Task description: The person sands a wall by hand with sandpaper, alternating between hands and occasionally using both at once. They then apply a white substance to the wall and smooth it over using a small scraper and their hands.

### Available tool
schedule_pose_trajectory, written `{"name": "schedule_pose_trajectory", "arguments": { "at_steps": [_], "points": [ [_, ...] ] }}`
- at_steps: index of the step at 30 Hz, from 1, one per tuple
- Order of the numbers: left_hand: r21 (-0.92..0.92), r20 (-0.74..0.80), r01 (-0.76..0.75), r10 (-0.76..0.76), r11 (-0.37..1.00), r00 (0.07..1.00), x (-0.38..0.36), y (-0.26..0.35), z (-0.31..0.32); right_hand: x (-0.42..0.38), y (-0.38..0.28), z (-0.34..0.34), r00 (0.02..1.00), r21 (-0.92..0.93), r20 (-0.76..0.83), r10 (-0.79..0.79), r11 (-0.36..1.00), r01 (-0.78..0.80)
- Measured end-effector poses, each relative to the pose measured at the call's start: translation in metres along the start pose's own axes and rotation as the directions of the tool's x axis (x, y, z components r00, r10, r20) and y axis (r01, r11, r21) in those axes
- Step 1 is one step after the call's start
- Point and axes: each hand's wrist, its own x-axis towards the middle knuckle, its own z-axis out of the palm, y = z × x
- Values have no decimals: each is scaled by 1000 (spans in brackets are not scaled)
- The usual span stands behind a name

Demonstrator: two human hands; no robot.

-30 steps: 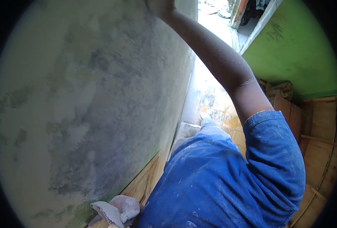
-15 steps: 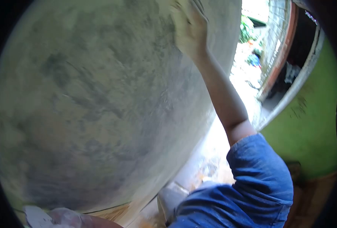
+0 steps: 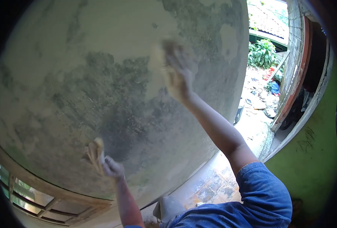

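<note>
A large wall (image 3: 130, 114), patchy with pale and dark grey areas, fills most of the view. My right hand (image 3: 178, 74) is raised at the wall's upper middle; motion smears its fingers, and whether anything is under them cannot be made out. Lower and to the left, my left hand (image 3: 104, 161) is closed around a pale, thin, folded piece (image 3: 99, 149) in front of the wall. Both hands look dusty.
A wooden-framed window (image 3: 43, 207) lies at the lower left. On the right, a doorway with a reddish frame (image 3: 298, 76) stands beside a bright outdoor strip with plants (image 3: 262, 53). A green wall (image 3: 301, 152) and tiled floor (image 3: 217, 186) also show.
My left hand has risen from the bottom left edge to the wall's lower middle. My right hand is lower in the view. The view has shifted, showing the window and more of the outdoors.
</note>
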Motion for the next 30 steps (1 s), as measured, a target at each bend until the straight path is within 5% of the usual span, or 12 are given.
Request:
{"name": "schedule_pose_trajectory", "arguments": {
  "at_steps": [4,6,8,11,13,16,18,21,26,30],
  "points": [
    [241,29,17,-25,970,999,2,19,10,-38,-51,-3,960,120,239,-143,986,117],
    [391,41,32,-53,920,998,4,27,13,-88,-59,-30,912,171,407,-56,985,-16],
    [325,12,52,-59,944,998,1,26,16,-154,-60,-59,835,188,547,54,964,-185],
    [299,-3,47,-48,953,999,2,26,17,-252,-72,-120,775,327,517,363,753,-571],
    [346,11,19,-24,938,1000,5,30,17,-265,-88,-183,582,269,551,598,533,-802],
    [340,-13,-31,38,940,999,6,30,20,-331,-91,-251,381,45,554,740,431,-901],
    [367,-1,-11,12,930,1000,3,30,19,-390,-85,-282,79,87,441,894,45,-995],
    [356,-33,88,-82,930,996,-16,21,26,-364,-70,-303,-39,77,266,963,-62,-995],
    [262,-143,256,-225,931,964,-47,-3,34,-310,-14,-273,113,264,64,992,93,-960],
    [488,-84,96,-63,868,994,-19,20,34,-263,47,-246,263,295,58,963,236,-926]
  ]
}}
